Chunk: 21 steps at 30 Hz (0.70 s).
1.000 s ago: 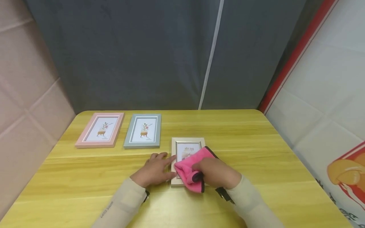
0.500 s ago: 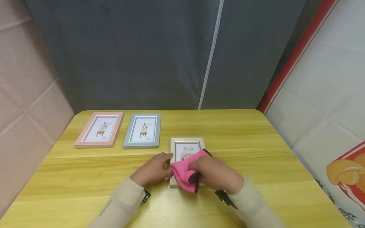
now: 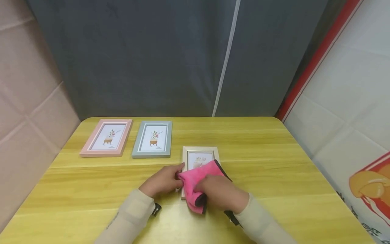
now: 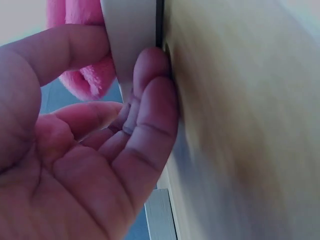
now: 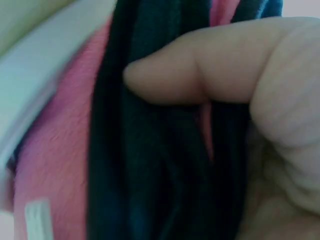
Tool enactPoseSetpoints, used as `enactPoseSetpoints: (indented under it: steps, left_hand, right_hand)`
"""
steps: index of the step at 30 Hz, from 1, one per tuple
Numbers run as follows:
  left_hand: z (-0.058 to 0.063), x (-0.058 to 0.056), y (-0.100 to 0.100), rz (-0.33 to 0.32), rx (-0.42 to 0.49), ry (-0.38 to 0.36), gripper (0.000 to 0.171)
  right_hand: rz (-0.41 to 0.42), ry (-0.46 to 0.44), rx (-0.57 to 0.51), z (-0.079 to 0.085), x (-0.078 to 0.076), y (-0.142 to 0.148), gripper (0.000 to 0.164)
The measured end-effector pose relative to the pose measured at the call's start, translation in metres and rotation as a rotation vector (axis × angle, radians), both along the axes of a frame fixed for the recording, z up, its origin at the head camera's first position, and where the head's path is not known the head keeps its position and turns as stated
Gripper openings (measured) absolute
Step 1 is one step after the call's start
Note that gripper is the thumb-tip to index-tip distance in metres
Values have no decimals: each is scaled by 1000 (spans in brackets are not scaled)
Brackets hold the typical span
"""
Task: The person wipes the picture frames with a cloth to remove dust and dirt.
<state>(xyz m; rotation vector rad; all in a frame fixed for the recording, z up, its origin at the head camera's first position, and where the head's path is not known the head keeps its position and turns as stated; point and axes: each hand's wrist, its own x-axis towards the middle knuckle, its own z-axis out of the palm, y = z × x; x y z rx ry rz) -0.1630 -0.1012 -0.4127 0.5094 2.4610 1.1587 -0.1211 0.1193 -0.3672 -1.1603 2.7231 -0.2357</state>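
A cream picture frame (image 3: 185,159) lies on the wooden table, partly covered by a pink cloth (image 3: 198,174) with dark edging. My left hand (image 3: 161,181) holds the frame's left side; in the left wrist view the thumb is on the face of the frame (image 4: 131,37) and curled fingers (image 4: 155,110) meet its edge near the tabletop. My right hand (image 3: 220,191) grips the bunched cloth and presses it on the lower part of the frame. In the right wrist view the thumb (image 5: 170,70) lies over folds of the dark edging. The frame's lower right is hidden.
A pink picture frame (image 3: 86,150) and a grey-blue picture frame (image 3: 137,145) lie flat at the back left of the table (image 3: 259,145). A dark curtain (image 3: 146,61) hangs behind, with pale walls at both sides.
My right hand has moved left and slightly toward me with the cloth, which now reaches the left fingers. The left fingers have drawn in from spread to curled at the frame's edge.
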Motion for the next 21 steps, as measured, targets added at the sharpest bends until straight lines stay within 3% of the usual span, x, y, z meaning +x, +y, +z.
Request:
enactPoseSetpoints:
  steps: [5, 8, 12, 17, 21]
  left_hand:
    - [0, 0, 2, 15, 0, -15, 72]
    - [1, 1, 2, 23, -1, -18, 72]
    - [3, 3, 2, 29, 2, -16, 72]
    - [3, 3, 3, 1, 13, 6, 70]
    - [3, 3, 3, -2, 7, 19, 70]
  right_hand:
    - [-161, -65, 41, 8, 2, 12, 30]
    - [-196, -85, 39, 10, -1, 16, 28]
    - [-136, -86, -33, 7, -11, 18, 28]
    - [-13, 4, -153, 3, -17, 12, 21]
    - [49, 25, -116, -3, -13, 2, 23]
